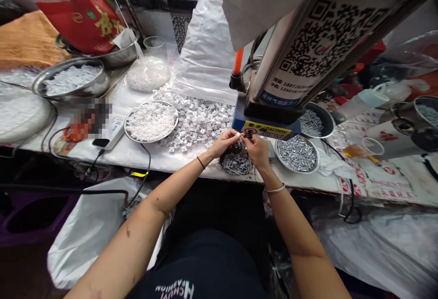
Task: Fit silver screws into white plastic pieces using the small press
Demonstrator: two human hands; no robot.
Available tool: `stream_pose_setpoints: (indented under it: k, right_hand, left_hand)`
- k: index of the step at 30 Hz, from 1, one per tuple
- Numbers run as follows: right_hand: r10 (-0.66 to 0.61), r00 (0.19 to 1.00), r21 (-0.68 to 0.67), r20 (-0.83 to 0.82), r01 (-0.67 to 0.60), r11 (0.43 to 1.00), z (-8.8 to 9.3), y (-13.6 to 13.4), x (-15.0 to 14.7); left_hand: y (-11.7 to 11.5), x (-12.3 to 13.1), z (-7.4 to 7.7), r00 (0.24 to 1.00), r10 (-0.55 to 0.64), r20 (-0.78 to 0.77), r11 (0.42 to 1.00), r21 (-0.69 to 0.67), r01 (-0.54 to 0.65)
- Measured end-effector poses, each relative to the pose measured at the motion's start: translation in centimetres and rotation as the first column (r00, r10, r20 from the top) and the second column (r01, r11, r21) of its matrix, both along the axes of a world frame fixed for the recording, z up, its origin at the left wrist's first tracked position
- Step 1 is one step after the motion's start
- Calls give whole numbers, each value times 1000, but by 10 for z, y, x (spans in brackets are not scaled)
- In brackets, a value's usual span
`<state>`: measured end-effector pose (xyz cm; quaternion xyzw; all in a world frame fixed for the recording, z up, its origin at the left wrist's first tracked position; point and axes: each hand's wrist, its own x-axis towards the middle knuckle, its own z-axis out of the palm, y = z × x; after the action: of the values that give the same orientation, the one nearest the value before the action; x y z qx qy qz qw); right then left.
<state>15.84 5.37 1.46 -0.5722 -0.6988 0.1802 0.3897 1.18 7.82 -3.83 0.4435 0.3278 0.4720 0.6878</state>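
My left hand (224,142) is closed in a pinch on a small white piece (238,135), just in front of the blue press base (239,123). Close beside it on the right, my right hand (256,149) has its fingers pressed together near the same piece; what they hold is too small to name. Below both hands lies a dark tray of small metal pins (237,164). White cube-shaped parts (205,118) are heaped to the left of the press. A round dish of white pieces (151,122) stands beyond them, and a dish of metal pins (297,154) is at the right.
The press column with a QR code (308,52) rises over the bench. A second pin bowl (313,121) stands behind the dish. Metal bowl (70,80), red bag (85,20) and masked orange object (77,130) are at left; a steel pot (393,130) and bottle (362,100) at right.
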Motion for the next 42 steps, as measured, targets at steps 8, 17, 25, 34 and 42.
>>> stream_pose_setpoints:
  k: [8, 17, 25, 34, 42]
  right_hand:
    - [107, 986, 64, 128, -116, 991, 3, -20, -10]
    - [-310, 894, 174, 325, 265, 948, -13, -28, 98]
    - [-445, 805, 85, 393, 450, 889, -54, -27, 165]
    - [-349, 737, 47, 578, 398, 916, -45, -21, 159]
    - [-291, 675, 9, 678, 389, 921, -34, -19, 161]
  left_hand:
    - [-15, -11, 13, 995, -8, -103, 986, 164, 25]
    - [-17, -10, 47, 876, -49, -479, 925, 309, 221]
    - [-60, -16, 28, 783, 474, -403, 839, 476, -263]
    - [-82, -12, 12, 695, 438, -570, 774, 632, 31]
    - [-79, -12, 21, 699, 389, -600, 791, 606, 81]
